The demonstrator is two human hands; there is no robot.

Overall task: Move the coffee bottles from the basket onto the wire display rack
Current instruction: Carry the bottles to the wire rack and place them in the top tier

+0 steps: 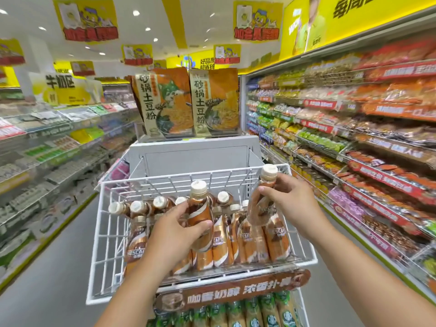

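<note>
Left hand (174, 228) gripping coffee bottle (200, 215), right hand (291, 200) another

Brown cream-capped coffee bottles (250, 234) upright in white wire rack (103, 232)

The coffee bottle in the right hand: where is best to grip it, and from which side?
Grip the coffee bottle at its narrow neck below the cap, coming from the right as the right hand does; neighbouring bottles crowd its lower body.
</note>
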